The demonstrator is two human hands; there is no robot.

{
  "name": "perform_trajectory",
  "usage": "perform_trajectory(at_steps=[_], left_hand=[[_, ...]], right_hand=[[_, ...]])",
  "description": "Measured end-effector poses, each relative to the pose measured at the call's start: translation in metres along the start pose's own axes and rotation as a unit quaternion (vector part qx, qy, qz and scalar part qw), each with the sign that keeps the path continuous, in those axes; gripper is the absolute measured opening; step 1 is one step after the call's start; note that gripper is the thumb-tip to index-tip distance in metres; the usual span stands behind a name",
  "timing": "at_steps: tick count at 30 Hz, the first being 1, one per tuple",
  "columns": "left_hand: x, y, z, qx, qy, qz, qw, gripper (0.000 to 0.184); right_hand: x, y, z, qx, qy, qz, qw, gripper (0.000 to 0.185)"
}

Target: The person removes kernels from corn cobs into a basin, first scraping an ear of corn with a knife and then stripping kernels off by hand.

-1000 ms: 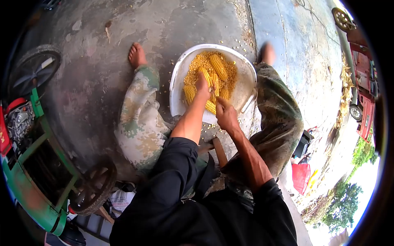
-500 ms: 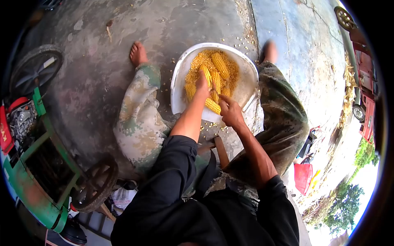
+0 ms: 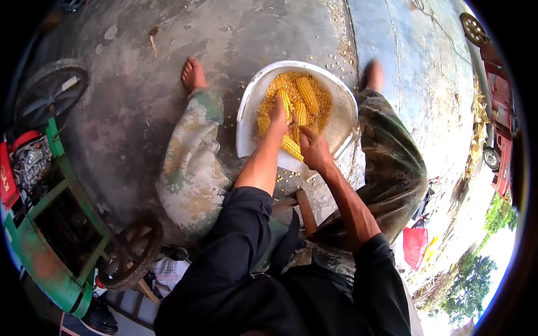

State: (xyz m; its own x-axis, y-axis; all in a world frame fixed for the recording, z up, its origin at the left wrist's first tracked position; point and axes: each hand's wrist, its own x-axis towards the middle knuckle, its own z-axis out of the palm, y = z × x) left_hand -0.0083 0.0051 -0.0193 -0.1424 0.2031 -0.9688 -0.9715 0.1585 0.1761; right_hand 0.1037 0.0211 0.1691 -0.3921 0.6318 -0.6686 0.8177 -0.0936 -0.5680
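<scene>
My left hand is wrapped round an ear of corn held over a white basin. Close beside it, my right hand is closed with its knuckles up. A thin dark tool seems to stick out of it toward that ear, too small and blurred to name. Loose yellow kernels cover much of the basin's bottom. Several more ears lie on them, one at the far side and another near the front rim, between my wrists.
The basin stands on a concrete floor between my bare feet, with spilled kernels around it. Below it shows a wooden piece. A green wheeled machine stands at left. A red bag and a red vehicle are at right.
The whole view has shifted slightly, so the basin sits a little lower and to the right. Both hands keep their places at the same ear, with only small movement.
</scene>
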Motion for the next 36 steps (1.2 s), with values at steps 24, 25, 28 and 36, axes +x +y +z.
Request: perform_trajectory(at_steps=[24, 25, 28, 36], left_hand=[[0.008, -0.003, -0.006, 0.016, -0.143, 0.016, 0.989, 0.066], [0.013, -0.003, -0.005, -0.027, -0.137, -0.013, 0.99, 0.064], [0.011, -0.001, -0.008, -0.058, -0.113, -0.073, 0.989, 0.057], [-0.04, 0.016, -0.001, 0.061, -0.095, -0.004, 0.994, 0.062]], right_hand=[[0.036, 0.0, 0.001, 0.045, -0.045, 0.079, 0.995, 0.042], [0.024, 0.002, 0.002, 0.034, -0.021, 0.023, 0.999, 0.041], [0.003, 0.003, -0.001, 0.046, -0.033, 0.057, 0.997, 0.041], [0.103, 0.0, 0.013, -0.013, 0.002, -0.032, 0.999, 0.043]])
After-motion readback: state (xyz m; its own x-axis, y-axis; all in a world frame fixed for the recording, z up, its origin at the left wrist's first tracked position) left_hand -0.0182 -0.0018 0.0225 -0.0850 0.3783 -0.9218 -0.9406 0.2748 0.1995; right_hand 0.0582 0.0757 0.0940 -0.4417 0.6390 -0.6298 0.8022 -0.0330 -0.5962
